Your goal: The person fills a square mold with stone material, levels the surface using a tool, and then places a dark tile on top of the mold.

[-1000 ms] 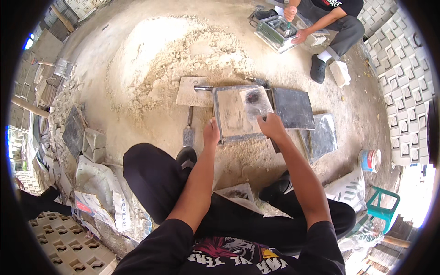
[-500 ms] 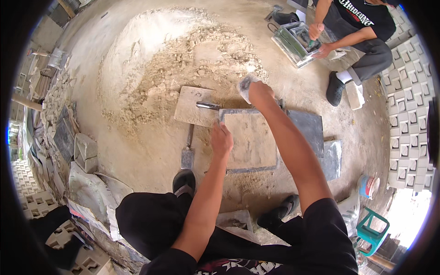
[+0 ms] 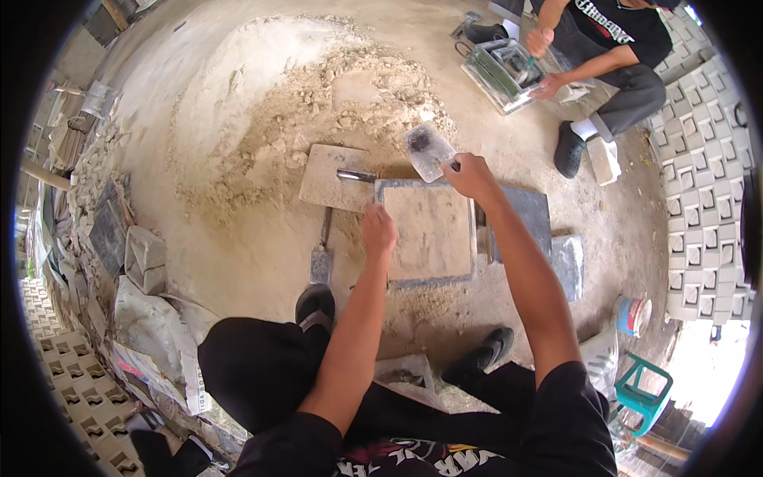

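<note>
A square mould [image 3: 433, 281] with a dark grey rim lies flat in front of me. Pale sandy mix [image 3: 429, 230] fills it level. At its left rim my left hand [image 3: 380, 230] is closed, fingers curled at the edge. My right hand [image 3: 474, 176] grips the handle of a trowel [image 3: 429, 151], whose grey, roughly rectangular blade is held above the mould's far edge, pointing up and left. A short metal tube handle [image 3: 354, 175] sticks out from the mould's far left corner, over a dusty flat board [image 3: 330, 171].
Beyond the mould spreads a heap of crumbly sandy mix [image 3: 318, 103]. Dark slabs [image 3: 528, 222] lie to its right. A small spade-like tool [image 3: 321, 262] rests left of the mould. At far right a co-worker works over another mould [image 3: 501, 75]. A green stool [image 3: 642, 393] stands near right.
The trowel's blade has turned, its flat face now showing more. My right hand has drawn slightly nearer, while my left hand stays at the mould's left rim. The view has shifted a little.
</note>
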The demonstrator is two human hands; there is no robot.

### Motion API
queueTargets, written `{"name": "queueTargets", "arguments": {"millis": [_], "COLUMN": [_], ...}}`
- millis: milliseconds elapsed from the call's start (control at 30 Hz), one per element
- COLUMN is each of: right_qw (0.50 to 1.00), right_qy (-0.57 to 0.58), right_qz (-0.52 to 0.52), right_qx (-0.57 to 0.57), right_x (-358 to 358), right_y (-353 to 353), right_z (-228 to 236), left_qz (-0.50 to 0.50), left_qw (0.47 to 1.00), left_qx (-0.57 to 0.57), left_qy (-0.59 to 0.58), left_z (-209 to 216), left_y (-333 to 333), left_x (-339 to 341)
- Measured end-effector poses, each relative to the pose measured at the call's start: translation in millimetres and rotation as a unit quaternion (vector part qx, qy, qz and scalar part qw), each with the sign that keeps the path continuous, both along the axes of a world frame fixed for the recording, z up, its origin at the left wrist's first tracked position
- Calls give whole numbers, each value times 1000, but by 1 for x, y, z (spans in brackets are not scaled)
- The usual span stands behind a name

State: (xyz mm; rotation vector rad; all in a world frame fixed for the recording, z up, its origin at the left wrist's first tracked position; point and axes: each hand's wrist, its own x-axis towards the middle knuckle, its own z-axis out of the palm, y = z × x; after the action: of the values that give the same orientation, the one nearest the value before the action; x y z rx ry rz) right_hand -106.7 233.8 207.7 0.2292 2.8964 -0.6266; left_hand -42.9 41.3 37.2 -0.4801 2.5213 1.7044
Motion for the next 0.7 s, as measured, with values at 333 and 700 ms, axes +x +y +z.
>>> {"name": "queueTargets", "arguments": {"millis": [333,700], "right_qw": [997,975], "right_qy": [-55,29], "right_qz": [49,144], "right_qx": [13,169], "right_x": [177,263], "right_y": [-7,-49], "right_z": [25,-3], "left_qz": [41,62], "left_qw": [901,956], "left_qx": [422,238], "left_qy": [-96,-162], "left_z": [22,-39], "left_y": [-23,-33], "left_x": [42,75]}}
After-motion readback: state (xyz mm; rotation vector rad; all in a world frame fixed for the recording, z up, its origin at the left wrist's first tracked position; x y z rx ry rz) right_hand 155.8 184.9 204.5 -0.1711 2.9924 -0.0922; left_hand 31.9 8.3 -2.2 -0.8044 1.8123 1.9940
